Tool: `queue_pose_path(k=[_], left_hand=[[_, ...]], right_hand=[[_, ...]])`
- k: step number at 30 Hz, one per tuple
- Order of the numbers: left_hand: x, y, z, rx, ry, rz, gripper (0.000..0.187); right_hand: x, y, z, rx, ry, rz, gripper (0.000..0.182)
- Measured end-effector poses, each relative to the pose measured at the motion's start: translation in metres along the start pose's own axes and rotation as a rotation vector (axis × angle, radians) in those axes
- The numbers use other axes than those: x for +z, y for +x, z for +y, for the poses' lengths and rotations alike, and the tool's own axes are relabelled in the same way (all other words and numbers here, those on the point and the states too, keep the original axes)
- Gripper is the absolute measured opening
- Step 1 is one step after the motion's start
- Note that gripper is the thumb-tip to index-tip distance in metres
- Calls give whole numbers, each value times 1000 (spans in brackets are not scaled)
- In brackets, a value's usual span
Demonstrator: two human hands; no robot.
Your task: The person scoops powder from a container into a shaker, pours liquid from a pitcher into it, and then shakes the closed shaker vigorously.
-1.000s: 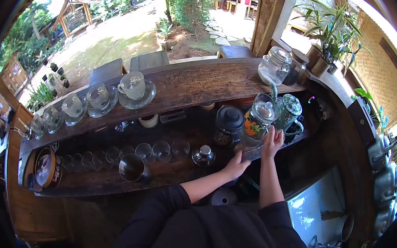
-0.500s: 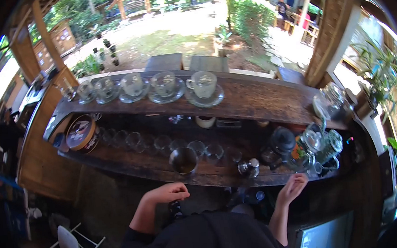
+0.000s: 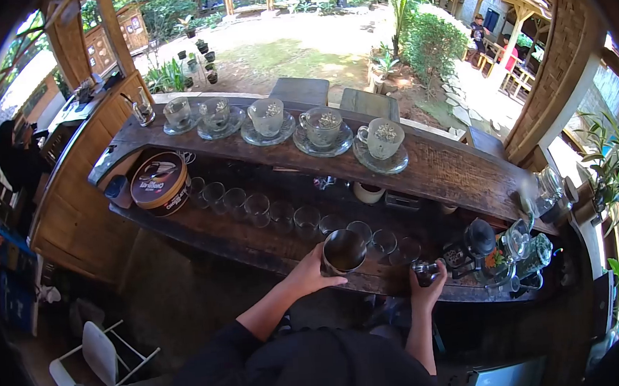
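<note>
My left hand (image 3: 309, 273) is wrapped round the side of a metal cup (image 3: 344, 251) at the front edge of the lower shelf. To the right, my right hand (image 3: 429, 285) has its fingers closed round a small shiny glass container (image 3: 423, 270). Several empty glasses (image 3: 256, 206) stand in a row on the lower shelf behind the metal cup. On the upper counter (image 3: 444, 166), several glass cups on saucers hold dry pale material, among them the rightmost cup (image 3: 382, 139).
A round tub (image 3: 159, 184) sits at the left of the lower shelf. At the right are a French press (image 3: 479, 238) and glass pitchers (image 3: 517, 239). A person in dark clothing (image 3: 19, 152) is at the far left, near a white chair (image 3: 99, 351).
Both hands have moved forward to the shelf. The left has taken hold of the metal cup, the right of the small glass container. The view has shifted and turned.
</note>
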State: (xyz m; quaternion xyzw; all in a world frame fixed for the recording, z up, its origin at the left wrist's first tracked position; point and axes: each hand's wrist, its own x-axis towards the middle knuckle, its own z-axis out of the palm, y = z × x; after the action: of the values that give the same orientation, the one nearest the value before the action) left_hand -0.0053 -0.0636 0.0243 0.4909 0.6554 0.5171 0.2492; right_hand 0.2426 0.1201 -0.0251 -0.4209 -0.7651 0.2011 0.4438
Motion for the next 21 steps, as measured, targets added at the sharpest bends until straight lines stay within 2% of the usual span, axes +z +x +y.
queue_pose_path(k=[1,2,4,6,8,10,12,14,16,18,19,21], left_hand=[[2,-1,-1,8,-6,-7,81],[5,-3,-1,-49,-5,15,82],[6,0,0,-100,-10,31,82],[4,-3,5,-155,-224,6,84],[5,-7,-11,-87,-169,-4,84],[1,-9,-14,-10,-114,-5,84],[-9,-16,-7,-56,-208,-59,85],[-20,-21,-7,-37,-243,-46,83],[-35,-24,-5,-19,-274,-26,82],[-55,-23,-3,100,-164,-39,84],[-60,-24,-5,101,-160,-32,84],[-70,-22,-5,113,-323,-45,81]], right_hand=[[-4,-2,-4,115,114,29,75],[-7,-5,-9,115,107,37,75],[-21,-7,-37,296,769,220,83],[-28,-3,-63,294,855,245,87],[-23,5,-111,144,1015,56,87],[-14,14,-151,66,914,-240,89],[4,21,-169,-157,773,-434,90],[18,34,-185,-441,619,-458,88],[24,39,-202,-463,614,-508,87],[31,44,-214,-367,688,-654,88],[37,48,-219,-418,661,-687,90],[52,57,-228,-457,695,-684,90]])
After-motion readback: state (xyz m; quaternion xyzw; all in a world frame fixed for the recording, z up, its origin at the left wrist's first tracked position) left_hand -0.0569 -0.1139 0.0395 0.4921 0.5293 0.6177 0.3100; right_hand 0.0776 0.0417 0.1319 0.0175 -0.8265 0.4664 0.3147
